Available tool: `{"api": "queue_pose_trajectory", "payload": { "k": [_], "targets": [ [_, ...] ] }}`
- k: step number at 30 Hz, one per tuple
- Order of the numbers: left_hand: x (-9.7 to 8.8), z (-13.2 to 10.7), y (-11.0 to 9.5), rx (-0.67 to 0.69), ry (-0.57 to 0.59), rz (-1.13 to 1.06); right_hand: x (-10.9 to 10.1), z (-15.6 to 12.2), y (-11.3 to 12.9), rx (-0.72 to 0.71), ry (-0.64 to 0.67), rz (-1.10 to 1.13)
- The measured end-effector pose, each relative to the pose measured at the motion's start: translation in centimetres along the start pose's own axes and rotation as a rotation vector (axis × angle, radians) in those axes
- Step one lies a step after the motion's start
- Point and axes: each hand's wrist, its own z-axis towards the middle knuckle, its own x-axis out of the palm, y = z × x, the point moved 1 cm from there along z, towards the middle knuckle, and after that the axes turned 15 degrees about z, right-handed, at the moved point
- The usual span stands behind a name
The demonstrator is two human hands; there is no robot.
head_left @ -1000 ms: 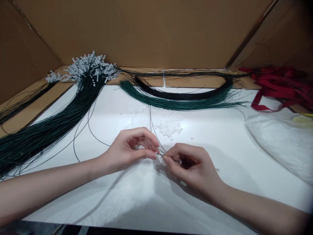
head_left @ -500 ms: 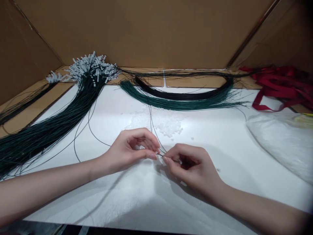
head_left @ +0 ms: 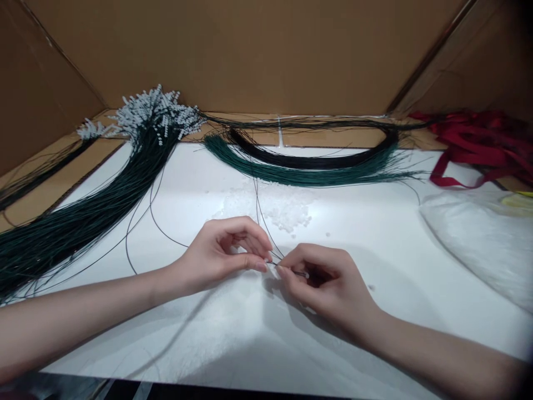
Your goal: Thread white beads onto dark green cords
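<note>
Over the white board, my left hand [head_left: 233, 247] has its thumb and fingertips pinched at a small white bead [head_left: 267, 260], which sits at the end of a thin dark wire. My right hand [head_left: 327, 275] is closed close beside it, thumb and forefinger gripping thin dark wires [head_left: 271, 235]. These run from the fingers up past the loose beads. A little white tip shows under the curled right fingers. Behind both hands lies a scatter of small white beads [head_left: 287, 208].
At left, a thick bundle of dark green wires [head_left: 104, 203] ends in white beaded tips [head_left: 156, 114]. Curved bundles of green wire [head_left: 300, 176] and black wire [head_left: 308, 162] lie at the back. Red ribbon [head_left: 470, 150] and a clear plastic bag [head_left: 483, 239] are at right. Cardboard walls [head_left: 250, 55] enclose the board.
Almost nothing differs. The view has shifted very slightly; both hands keep their pinch in the same place.
</note>
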Motion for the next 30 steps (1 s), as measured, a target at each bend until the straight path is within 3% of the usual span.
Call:
{"api": "queue_pose_trajectory", "payload": {
  "k": [30],
  "targets": [
    [0.29, -0.15, 0.06, 0.035, 0.006, 0.038, 0.2, -0.06, -0.1, -0.049, 0.024, -0.003]
  ]
}}
